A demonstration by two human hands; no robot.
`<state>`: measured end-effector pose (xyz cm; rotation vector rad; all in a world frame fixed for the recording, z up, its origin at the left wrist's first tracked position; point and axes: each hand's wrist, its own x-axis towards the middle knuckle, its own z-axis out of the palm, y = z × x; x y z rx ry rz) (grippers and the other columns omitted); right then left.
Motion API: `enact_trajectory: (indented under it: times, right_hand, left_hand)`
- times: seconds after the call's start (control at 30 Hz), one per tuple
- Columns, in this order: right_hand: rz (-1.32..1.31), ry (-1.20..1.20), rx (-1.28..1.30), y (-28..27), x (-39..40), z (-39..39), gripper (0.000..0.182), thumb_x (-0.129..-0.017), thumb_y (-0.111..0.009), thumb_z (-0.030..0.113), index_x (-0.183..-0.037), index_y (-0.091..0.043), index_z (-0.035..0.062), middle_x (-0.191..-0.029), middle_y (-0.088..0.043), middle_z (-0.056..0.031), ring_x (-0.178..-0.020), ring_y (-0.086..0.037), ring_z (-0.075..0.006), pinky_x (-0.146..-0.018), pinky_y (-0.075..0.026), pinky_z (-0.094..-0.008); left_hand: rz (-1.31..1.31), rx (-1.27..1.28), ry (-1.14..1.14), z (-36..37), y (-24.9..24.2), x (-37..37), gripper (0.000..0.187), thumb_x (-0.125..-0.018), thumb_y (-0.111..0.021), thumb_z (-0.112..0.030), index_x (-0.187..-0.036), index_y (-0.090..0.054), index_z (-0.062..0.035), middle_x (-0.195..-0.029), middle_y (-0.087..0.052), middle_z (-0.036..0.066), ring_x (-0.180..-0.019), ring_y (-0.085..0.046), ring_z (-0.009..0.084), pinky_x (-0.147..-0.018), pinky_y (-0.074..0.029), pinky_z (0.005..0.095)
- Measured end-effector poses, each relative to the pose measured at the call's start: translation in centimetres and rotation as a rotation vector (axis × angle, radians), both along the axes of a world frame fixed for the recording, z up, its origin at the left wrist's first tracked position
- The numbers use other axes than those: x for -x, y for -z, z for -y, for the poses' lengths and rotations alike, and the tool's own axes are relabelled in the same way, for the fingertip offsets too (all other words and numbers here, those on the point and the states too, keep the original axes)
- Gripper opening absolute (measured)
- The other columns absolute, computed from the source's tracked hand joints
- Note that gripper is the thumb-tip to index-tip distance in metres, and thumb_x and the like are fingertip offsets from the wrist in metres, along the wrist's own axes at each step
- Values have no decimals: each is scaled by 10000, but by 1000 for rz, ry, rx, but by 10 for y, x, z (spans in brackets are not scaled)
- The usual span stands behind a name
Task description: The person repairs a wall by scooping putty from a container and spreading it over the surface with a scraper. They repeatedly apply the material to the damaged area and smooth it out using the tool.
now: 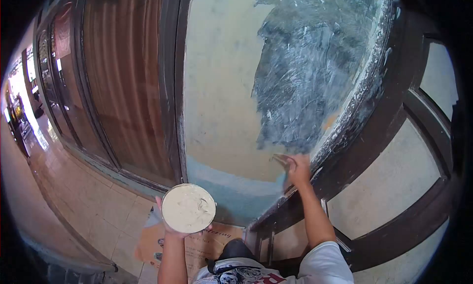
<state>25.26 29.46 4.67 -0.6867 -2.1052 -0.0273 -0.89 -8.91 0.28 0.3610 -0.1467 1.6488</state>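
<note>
My left hand (175, 230) is wrapped around a round tub (164, 216) from below and the side. Cream-coloured paste (187, 205) fills the tub nearly to the rim, with a rough dent at its right. Against the lower wall, my right hand (298, 169) is closed on a thin flat tool that looks like a putty knife (280, 158); its blade is small and slightly blurred. The wall panel (221, 87) is beige at the left, and a streaky grey-blue patch (300, 82) covers its upper right. My right hand is just below that patch.
A dark wooden door (374, 156) with pale panels stands close at my right. On the left is a dark-framed window (123, 77) with a brown curtain. A printed orange sheet (197, 249) lies on the tiled floor (103, 205) below the tub.
</note>
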Motion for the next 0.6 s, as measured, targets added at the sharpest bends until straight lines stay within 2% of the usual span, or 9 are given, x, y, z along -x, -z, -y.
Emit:
enact_trajectory:
  times: [0.03,0.07,0.13,0.2,0.27,0.37,0.47,0.5,0.6]
  right_hand:
    - [142,51,-10,19,-2,9,157,-770,-713,47,-925,-717,69,-933,-671,-137,-933,-587,-396,-835,-482,-481]
    - [147,49,-12,30,-2,10,157,-770,-713,47,-925,-717,69,-933,-671,-137,-933,-587,-396,-835,-482,-481]
    - [263,84,8,29,7,14,181,-746,-720,49,-924,-720,82,-904,-673,-126,-938,-588,-396,-831,-483,-482]
    - [241,110,-40,-14,13,6,186,-757,-705,51,-941,-720,78,-923,-682,-138,-929,-590,-399,-836,-482,-483]
    - [-49,49,-197,-63,16,5,161,-798,-674,67,-953,-710,91,-920,-664,-125,-949,-575,-384,-791,-474,-486]
    - [-27,10,-195,-69,7,9,178,-804,-661,58,-972,-711,89,-928,-659,-137,-958,-566,-390,-814,-480,-485]
    - [255,5,-36,12,-1,8,179,-804,-665,59,-971,-716,93,-912,-655,-137,-954,-566,-390,-825,-482,-494]
    - [271,-24,-12,39,-3,5,142,-805,-675,70,-939,-713,98,-895,-656,-128,-943,-570,-385,-809,-486,-502]
    - [333,49,-51,44,-2,-17,101,-800,-691,88,-900,-702,95,-883,-658,-120,-926,-572,-383,-785,-485,-512]
  left_hand:
    - [-25,-24,-49,-1,9,1,1205,-711,-352,-994,-1548,-320,-128,-1405,-456,381,-963,-583,678,-606,-569,710]
    - [-20,-26,-50,1,11,-1,1205,-711,-352,-994,-1548,-320,-128,-1405,-456,381,-963,-583,678,-606,-569,710]
    - [113,157,-164,4,8,-2,1185,-724,-379,-977,-1545,-326,-124,-1429,-434,378,-975,-566,699,-605,-565,728]
    - [92,80,-90,9,-3,0,1174,-730,-390,-967,-1543,-330,-122,-1426,-438,377,-968,-565,704,-606,-564,733]
    - [76,9,-2,11,-6,1,1163,-737,-402,-958,-1541,-334,-121,-1424,-443,375,-961,-564,710,-607,-563,738]
    - [10,6,-36,7,1,5,1149,-748,-399,-950,-1539,-332,-119,-1417,-450,374,-957,-565,712,-602,-572,725]
    - [26,-32,-39,6,7,3,1144,-749,-384,-955,-1542,-329,-132,-1428,-442,369,-966,-563,713,-584,-569,714]
    - [5,-41,-23,7,11,4,1145,-745,-371,-964,-1545,-328,-147,-1443,-433,360,-970,-566,706,-567,-561,704]
    - [22,-2,-47,12,15,5,1147,-738,-369,-970,-1544,-329,-156,-1445,-428,357,-963,-569,698,-572,-566,696]
